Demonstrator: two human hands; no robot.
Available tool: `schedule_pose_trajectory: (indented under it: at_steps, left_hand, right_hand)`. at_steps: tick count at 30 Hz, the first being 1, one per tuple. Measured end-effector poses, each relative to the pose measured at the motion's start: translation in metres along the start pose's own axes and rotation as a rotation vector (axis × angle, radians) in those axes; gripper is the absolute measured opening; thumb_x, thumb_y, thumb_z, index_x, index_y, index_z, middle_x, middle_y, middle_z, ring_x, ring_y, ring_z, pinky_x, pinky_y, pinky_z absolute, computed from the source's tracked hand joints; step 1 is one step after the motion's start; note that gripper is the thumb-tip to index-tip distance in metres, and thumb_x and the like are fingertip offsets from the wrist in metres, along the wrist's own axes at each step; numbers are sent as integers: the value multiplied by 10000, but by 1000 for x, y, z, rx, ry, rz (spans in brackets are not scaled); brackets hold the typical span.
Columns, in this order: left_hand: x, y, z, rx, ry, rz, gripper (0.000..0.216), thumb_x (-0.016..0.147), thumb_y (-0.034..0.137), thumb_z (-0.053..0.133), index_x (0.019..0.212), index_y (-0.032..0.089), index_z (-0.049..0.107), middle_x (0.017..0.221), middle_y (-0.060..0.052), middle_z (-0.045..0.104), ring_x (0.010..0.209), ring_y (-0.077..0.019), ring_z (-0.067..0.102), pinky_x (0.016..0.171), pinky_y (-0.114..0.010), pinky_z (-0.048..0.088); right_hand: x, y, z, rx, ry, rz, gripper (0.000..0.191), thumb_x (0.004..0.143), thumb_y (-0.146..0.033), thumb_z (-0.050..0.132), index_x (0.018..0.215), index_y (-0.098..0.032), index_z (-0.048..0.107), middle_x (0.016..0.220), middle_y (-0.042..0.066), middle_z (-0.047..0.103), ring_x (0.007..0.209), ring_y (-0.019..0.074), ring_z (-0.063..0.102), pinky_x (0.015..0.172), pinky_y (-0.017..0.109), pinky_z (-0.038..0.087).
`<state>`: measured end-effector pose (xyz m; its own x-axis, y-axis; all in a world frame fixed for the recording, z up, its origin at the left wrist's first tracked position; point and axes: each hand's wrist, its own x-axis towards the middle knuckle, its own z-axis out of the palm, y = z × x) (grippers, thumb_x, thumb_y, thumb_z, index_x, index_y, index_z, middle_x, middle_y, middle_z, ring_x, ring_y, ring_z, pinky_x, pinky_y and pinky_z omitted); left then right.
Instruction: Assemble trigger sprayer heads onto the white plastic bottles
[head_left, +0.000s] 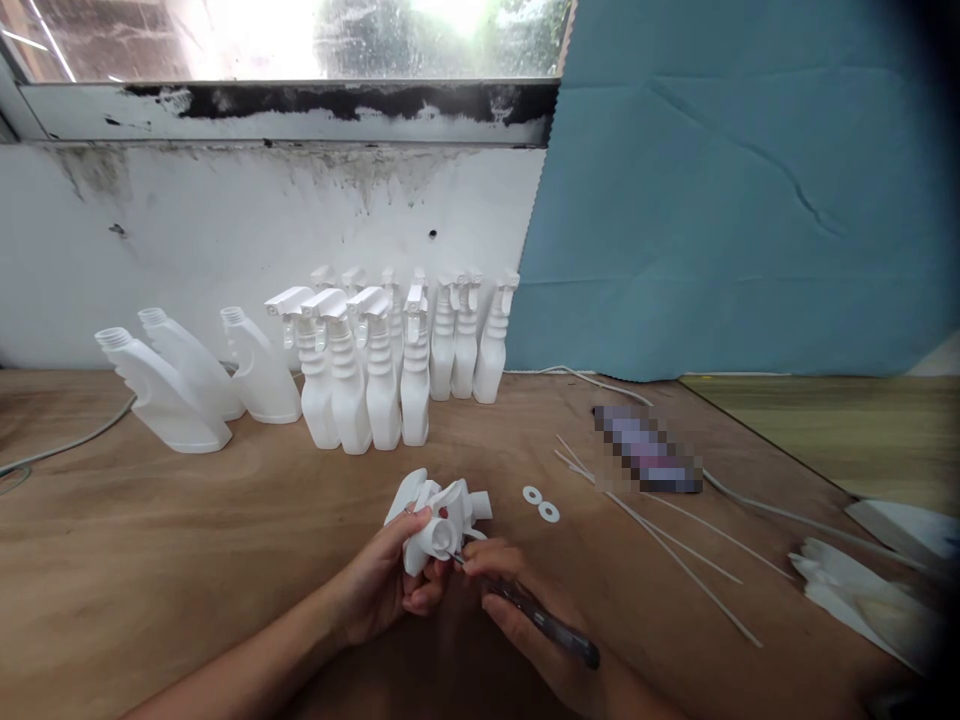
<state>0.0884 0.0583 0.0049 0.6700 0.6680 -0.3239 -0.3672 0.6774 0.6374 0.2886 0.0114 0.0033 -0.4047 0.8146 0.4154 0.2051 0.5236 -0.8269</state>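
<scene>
My left hand point(390, 585) is closed around a white spray trigger head point(439, 520), held just above the wooden table near its front middle. My right hand point(517, 600) grips dark tweezers point(536, 615), and their tip touches the underside of the trigger head. Two small white washers point(540, 503) lie on the table a little to the right of the trigger head.
Several assembled white spray bottles point(397, 370) stand in rows at the back, with three capless white bottles point(187, 385) to their left. Thin white dip tubes point(660, 540) lie to the right. More white parts point(862, 590) sit at the far right. A cable point(67, 445) runs at left.
</scene>
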Motion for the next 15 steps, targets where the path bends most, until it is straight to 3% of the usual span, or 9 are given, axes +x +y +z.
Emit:
schedule_pose_trajectory:
  at_steps: [3, 6, 9, 15]
  left_hand:
    - [-1, 1, 2, 0, -10, 11, 480, 731, 574, 682, 916, 173, 495, 614, 29, 573, 374, -50, 442, 388, -167, 182]
    - [-2, 1, 5, 19, -22, 30, 474, 768, 578, 644, 948, 180, 462, 618, 18, 576, 406, -73, 483, 406, -169, 241]
    - [-2, -3, 5, 52, -55, 100, 406, 837, 530, 578, 1004, 197, 418, 631, 17, 580, 429, -91, 507, 419, -176, 289]
    - [1, -11, -2, 209, -69, 355, 389, 873, 469, 550, 1111, 222, 367, 666, 16, 592, 396, -72, 451, 372, -158, 257]
  right_hand:
    - [2, 3, 2, -206, 85, -123, 312, 910, -183, 500, 1203, -275, 554, 1297, 69, 543, 1186, 186, 546, 967, 295, 486]
    - [4, 5, 3, -426, 79, -295, 407, 889, -103, 484, 1273, -227, 538, 1399, 105, 483, 1225, 197, 522, 979, 311, 486]
    - [5, 6, 3, -579, 65, -451, 440, 858, -27, 488, 1272, -161, 549, 1381, 140, 526, 1237, 216, 519, 994, 357, 478]
    - [5, 12, -5, -665, 161, -510, 430, 845, -27, 499, 1254, -140, 572, 1311, 142, 598, 1162, 207, 596, 939, 337, 521]
